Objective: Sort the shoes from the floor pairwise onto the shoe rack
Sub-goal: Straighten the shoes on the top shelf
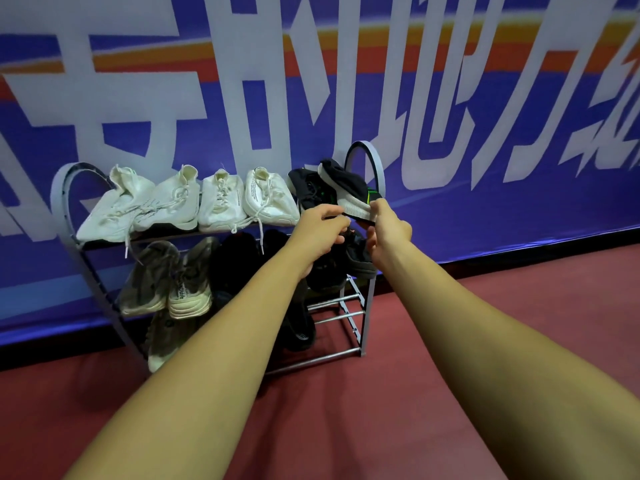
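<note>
Fingers of left hand [320, 233] and right hand [388, 230] pinch the tilted black shoe [346, 187], centre-right; seat it sole-down beside its mate [306, 190].

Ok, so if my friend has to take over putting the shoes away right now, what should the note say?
Hands: left hand and right hand both hold the near end of the black shoe, which is tilted sole-up over the right end of the shoe rack top shelf.
Things: its partner lies right beside it on the top shelf, next to four white shoes.
Done: the lower shelves hold grey shoes and dark ones.
Left: set this shoe down beside its partner. No shoes show on the floor in view.
</note>
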Demonstrator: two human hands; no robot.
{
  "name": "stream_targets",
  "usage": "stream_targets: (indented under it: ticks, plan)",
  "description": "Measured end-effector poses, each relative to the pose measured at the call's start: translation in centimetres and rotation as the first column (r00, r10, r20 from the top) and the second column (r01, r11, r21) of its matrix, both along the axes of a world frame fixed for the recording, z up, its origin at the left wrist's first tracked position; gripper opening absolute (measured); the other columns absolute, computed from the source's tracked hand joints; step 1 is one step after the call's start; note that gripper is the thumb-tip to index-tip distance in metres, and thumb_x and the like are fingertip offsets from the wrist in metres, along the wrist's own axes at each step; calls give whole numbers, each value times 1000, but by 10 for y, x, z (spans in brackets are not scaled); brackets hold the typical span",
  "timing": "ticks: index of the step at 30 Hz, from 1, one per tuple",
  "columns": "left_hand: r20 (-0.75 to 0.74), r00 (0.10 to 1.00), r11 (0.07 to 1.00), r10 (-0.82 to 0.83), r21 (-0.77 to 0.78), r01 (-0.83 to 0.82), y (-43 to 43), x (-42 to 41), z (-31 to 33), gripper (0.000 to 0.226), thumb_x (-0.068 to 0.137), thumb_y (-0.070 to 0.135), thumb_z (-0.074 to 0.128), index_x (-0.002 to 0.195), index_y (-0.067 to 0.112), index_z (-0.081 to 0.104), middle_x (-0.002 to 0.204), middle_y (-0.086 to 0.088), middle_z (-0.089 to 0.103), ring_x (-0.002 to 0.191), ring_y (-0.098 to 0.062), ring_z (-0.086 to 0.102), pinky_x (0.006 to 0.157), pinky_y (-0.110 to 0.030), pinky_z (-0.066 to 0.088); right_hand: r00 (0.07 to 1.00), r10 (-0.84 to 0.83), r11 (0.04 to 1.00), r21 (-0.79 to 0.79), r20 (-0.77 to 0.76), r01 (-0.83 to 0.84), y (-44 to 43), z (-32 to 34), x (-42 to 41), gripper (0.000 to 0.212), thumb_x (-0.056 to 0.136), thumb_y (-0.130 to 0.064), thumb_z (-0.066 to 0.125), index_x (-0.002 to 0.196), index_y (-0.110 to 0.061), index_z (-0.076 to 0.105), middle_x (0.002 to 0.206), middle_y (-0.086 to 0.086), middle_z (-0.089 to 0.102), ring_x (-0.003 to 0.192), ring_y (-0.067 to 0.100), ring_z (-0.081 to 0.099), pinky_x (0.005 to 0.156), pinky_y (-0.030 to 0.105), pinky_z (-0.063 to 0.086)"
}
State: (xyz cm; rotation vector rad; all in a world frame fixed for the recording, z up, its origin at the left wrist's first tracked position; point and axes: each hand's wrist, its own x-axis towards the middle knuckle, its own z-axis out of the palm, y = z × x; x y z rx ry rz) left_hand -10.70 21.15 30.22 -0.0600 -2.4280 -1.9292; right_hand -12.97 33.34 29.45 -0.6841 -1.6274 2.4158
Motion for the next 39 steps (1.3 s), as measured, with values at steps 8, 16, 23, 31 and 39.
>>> stream_targets:
  ticks: [8,16,23,31,39]
  plan:
    - [67,996,971,51,232,-65,-17,11,8,40,89,47,63,123,27,58,101,-3,73,80,-13,68,59,-23,43,974,195,980,-20,-112,-198,4,-1,26,17,79,-23,70,85,-11,60,66,5,51,47,11,37,37,20,25]
    - [80,992,951,94,287,-113,-18,23,10,53,75,46,76,119,23,58,108,3,70,92,-14,66,66,-28,45,902,379,922,172,-208,-348,-2,-4,39,41,66,-32,77,95,-15,53,66,3,47,49,10,39,44,23,27]
    - [104,990,881,95,454,-133,-23,26,12,7,82,24,70,88,25,66,72,8,64,71,-12,58,64,-26,42,902,385,922,126,-197,-366,-9,2,37,35,88,-51,64,81,-17,62,59,0,39,50,11,29,48,25,22]
    - [82,996,824,47,561,-85,-44,35,6,18,82,41,69,92,25,71,83,5,70,71,-10,63,69,-26,45,894,401,909,-30,-200,-415,-23,5,34,32,87,-37,71,104,-10,70,74,3,61,53,9,34,48,21,23]
    - [68,992,762,108,635,-127,-48,34,2,39,69,27,76,105,21,63,82,3,65,70,-11,58,64,-26,42,905,363,920,-70,-220,-386,-31,5,30,31,85,-39,75,93,-11,66,75,4,64,50,8,39,50,22,25]
